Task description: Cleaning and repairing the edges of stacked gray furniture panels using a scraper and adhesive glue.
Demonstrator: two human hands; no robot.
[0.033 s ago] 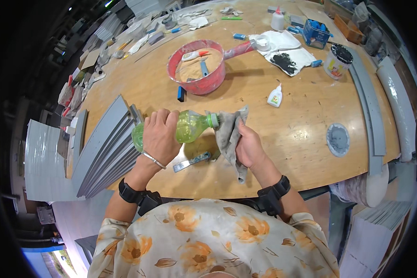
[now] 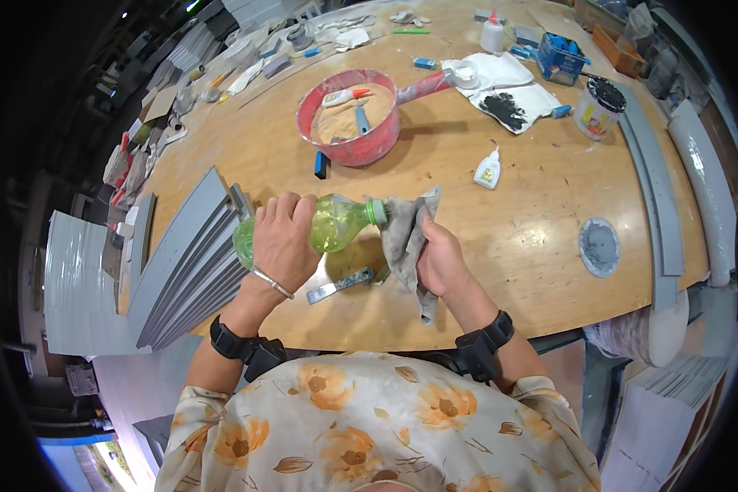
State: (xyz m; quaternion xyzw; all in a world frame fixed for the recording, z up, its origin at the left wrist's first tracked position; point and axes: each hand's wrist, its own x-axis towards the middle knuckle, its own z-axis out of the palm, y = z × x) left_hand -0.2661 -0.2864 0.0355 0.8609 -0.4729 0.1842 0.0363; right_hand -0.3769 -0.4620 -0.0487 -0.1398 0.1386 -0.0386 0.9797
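Worktop (image 2: 533, 279) is smooth, scuffed wood, with a round red pan (image 2: 369, 149) smeared pale and long, flat grey strips (image 2: 184, 238) stacked at the left. Left hand (image 2: 285, 242) has its fingers wrapped around a bottle (image 2: 332, 225), right hand (image 2: 443, 261) is gripping a crumpled grey rag (image 2: 402, 238). Bottle's see-through green plastic, narrow-necked, tipped nearly sideways above the worktop, its green-ringed neck right up at the rag. Rag looks limp and kinda blotchy, hanging in folds down to a point.
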